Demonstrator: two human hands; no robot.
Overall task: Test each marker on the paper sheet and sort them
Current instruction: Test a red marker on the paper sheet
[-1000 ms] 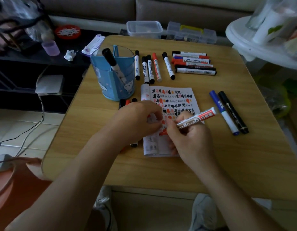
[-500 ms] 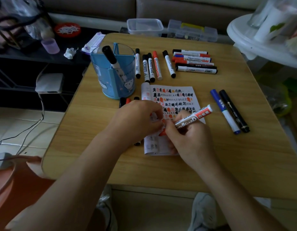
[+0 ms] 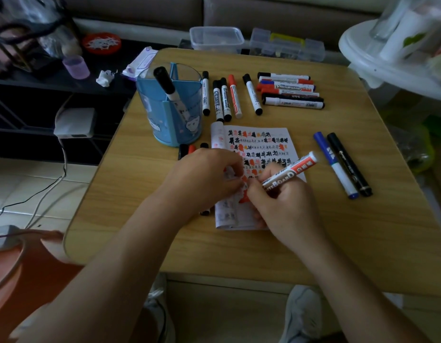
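A paper sheet (image 3: 266, 142) covered in black and red scribbles lies mid-table. My right hand (image 3: 283, 204) grips a red whiteboard marker (image 3: 292, 172), its tip down on the sheet by a fresh red mark. My left hand (image 3: 204, 179) lies on the sheet's left side with fingers curled; what it pinches is hidden. A blue holder (image 3: 170, 117) with one black-capped marker (image 3: 168, 87) stands at the left. Several markers (image 3: 226, 97) lie in a row behind the sheet, a stack of markers (image 3: 288, 91) lies to their right, and a blue marker (image 3: 334, 164) and black marker (image 3: 349, 164) lie at the right.
Marker ends (image 3: 187, 151) poke out beside my left hand. Clear plastic boxes (image 3: 215, 39) sit past the table's far edge. A white round stand (image 3: 377, 58) overhangs the far right corner. A dark shelf (image 3: 41, 78) with a purple cup stands left.
The red marker in my right hand has shifted slightly over the sheet while writing. My left hand stays in place on the paper.
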